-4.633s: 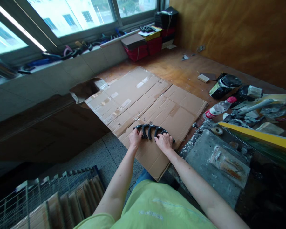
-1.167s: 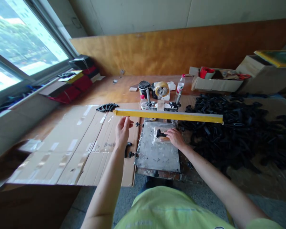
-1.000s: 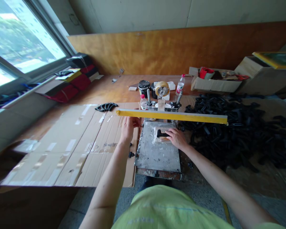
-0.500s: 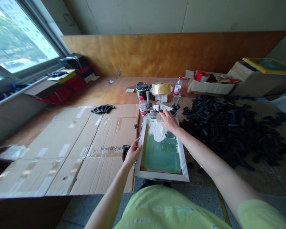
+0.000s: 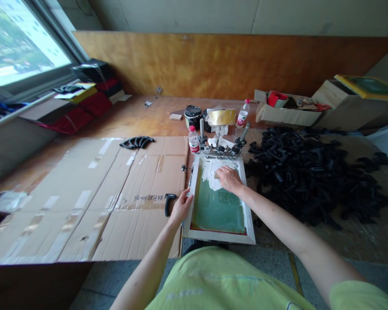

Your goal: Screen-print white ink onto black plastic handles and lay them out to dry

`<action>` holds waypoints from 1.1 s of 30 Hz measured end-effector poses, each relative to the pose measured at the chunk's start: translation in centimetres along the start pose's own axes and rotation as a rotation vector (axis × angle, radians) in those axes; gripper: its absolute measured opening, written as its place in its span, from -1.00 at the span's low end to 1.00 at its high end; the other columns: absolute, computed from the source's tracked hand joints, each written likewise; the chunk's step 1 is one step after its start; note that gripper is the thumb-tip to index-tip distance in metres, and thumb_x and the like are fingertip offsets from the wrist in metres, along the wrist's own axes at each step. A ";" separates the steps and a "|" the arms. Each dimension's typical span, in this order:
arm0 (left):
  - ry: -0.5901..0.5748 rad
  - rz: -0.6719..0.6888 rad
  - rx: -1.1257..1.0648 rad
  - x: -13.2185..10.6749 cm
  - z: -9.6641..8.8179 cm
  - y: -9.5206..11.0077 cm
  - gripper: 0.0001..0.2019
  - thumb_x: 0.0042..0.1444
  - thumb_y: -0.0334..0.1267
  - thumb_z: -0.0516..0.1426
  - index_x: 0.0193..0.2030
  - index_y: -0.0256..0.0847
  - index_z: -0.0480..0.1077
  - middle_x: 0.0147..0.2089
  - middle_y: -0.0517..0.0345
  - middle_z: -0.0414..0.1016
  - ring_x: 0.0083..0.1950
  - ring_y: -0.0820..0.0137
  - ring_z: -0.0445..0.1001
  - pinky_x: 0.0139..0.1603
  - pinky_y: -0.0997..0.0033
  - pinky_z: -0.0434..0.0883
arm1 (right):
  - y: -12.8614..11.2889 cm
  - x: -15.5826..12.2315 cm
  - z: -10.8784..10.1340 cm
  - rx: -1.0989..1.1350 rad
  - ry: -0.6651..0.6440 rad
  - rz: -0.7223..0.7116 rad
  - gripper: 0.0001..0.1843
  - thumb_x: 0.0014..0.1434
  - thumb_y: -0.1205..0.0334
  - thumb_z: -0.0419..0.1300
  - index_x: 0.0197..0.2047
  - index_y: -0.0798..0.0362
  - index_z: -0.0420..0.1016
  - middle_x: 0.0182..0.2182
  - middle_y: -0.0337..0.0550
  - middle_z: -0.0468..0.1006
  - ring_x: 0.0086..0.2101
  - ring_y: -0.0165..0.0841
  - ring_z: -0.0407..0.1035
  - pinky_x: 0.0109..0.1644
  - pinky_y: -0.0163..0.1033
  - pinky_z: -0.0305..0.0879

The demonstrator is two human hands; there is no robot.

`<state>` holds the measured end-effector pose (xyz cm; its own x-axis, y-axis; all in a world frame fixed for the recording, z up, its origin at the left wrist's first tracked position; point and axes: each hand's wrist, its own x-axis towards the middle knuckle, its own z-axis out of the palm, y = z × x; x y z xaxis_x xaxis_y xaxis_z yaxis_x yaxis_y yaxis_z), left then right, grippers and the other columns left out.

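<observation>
Cardboard sheet (image 5: 100, 198): lies flat on the desk (image 5: 157, 116) to your left, bearing the black handles.
Handle row (image 5: 137, 142): curved black pieces lie side by side near the sheet's far edge.
Lone black handle (image 5: 170, 204): rests on the cardboard just beside your left hand, its longer arm pointing roughly toward you.
Left hand (image 5: 181, 206): touches the printing frame's left rim, fingers loosely curved; you cannot tell here whether they grip it.
Black tub (image 5: 192, 117): stands upright beyond the frame; its contents cannot be made out.
Near bottle (image 5: 194, 140): upright, red-capped, by the frame's far left corner.
White ink (image 5: 208, 170): spread on the far part of the mesh; your right hand is the nearer one.
Printing frame (image 5: 218, 237): lies between your hands and in front of you, its long axis running away from you toward the clamps (image 5: 221, 150).
Right hand (image 5: 229, 178): over the mesh at the ink's right side, fingers closed on what looks like a small tan squeegee, mostly hidden.
Far bottle (image 5: 242, 115): upright, capped.
Open carton (image 5: 287, 115): holds a red roll (image 5: 277, 99) and jumbled scraps.
Black parts pile (image 5: 297, 181): heaped loose, right of the frame.
</observation>
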<state>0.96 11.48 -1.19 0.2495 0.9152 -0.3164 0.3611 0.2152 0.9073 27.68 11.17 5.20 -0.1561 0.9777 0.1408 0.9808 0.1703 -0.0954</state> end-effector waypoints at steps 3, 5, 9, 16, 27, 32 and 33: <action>-0.012 0.001 0.024 0.1 0.0 -0.3 -0.39 0.10 0.10 0.10 0.24 -0.16 0.30 -0.34 0.15 0.51 -0.35 0.37 0.44 -0.37 0.46 0.34 | -0.2 -1.8 -0.9 0.076 -0.029 -0.254 -0.81 0.07 0.52 0.06 -0.33 0.11 0.44 -0.33 -0.04 0.48 -0.20 -0.25 0.29 -0.18 -0.23 0.18; -0.005 0.016 0.025 0.1 0.1 -0.4 -0.39 0.11 0.11 0.09 0.24 -0.16 0.31 -0.30 0.13 0.52 -0.32 0.37 0.45 -0.34 0.46 0.35 | 0.5 -2.0 -1.6 0.139 -0.056 -0.337 -0.85 0.07 0.49 0.10 -0.37 0.08 0.43 -0.36 -0.10 0.47 -0.24 -0.28 0.28 -0.21 -0.25 0.16; 0.004 0.017 -0.001 -0.1 0.1 -0.2 -0.37 0.09 0.12 0.10 0.23 -0.20 0.31 -0.30 0.12 0.52 -0.34 0.37 0.44 -0.37 0.47 0.33 | 1.1 -1.1 -1.7 0.180 0.014 -0.232 -0.85 0.10 0.49 0.09 -0.36 0.07 0.42 -0.36 -0.12 0.45 -0.25 -0.28 0.28 -0.24 -0.26 0.16; 0.012 -0.031 -0.080 -0.8 -0.1 1.5 -0.35 0.02 0.13 0.16 0.18 -0.21 0.35 -0.39 0.15 0.52 -0.45 0.41 0.42 -0.48 0.50 0.30 | 0.4 -2.8 -0.6 0.234 0.057 -0.302 -0.84 0.14 0.47 0.10 -0.26 0.08 0.46 -0.30 -0.09 0.46 -0.19 -0.26 0.30 -0.12 -0.23 0.23; -0.036 0.008 -0.350 -2.3 -2.6 12.2 -0.38 0.05 0.25 0.09 0.06 -0.21 0.43 -0.36 0.16 0.51 -0.48 0.46 0.41 -0.52 0.53 0.31 | 8.3 4.6 -6.3 0.240 0.298 0.357 -0.50 0.25 0.07 0.13 0.24 -0.03 0.30 -0.18 -0.08 0.56 -0.25 -0.25 0.43 -0.14 -0.22 0.27; -0.010 0.235 -0.508 0.7 -1.9 17.7 -0.46 0.16 0.16 0.00 0.08 -0.21 0.36 -0.16 0.06 0.52 -0.23 0.37 0.52 -0.34 0.44 0.46 | 11.6 -1.7 -2.0 0.347 0.273 0.680 -0.70 0.27 0.21 0.01 -0.08 0.11 0.50 -0.29 -0.03 0.59 -0.26 -0.24 0.44 -0.14 -0.20 0.30; -0.012 0.238 -0.529 1.1 -1.7 18.2 -0.47 0.16 0.14 0.01 0.10 -0.20 0.34 -0.18 0.06 0.52 -0.24 0.38 0.52 -0.34 0.44 0.47 | 11.0 -2.7 -0.6 0.378 0.204 0.621 -0.73 0.24 0.21 0.06 -0.09 0.10 0.51 -0.28 -0.05 0.59 -0.24 -0.25 0.44 -0.12 -0.19 0.31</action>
<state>6.30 16.98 15.39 0.2799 0.9561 -0.0866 -0.2039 0.1474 0.9678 38.93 10.30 4.39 0.4729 0.8718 0.1275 0.7686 -0.3375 -0.5434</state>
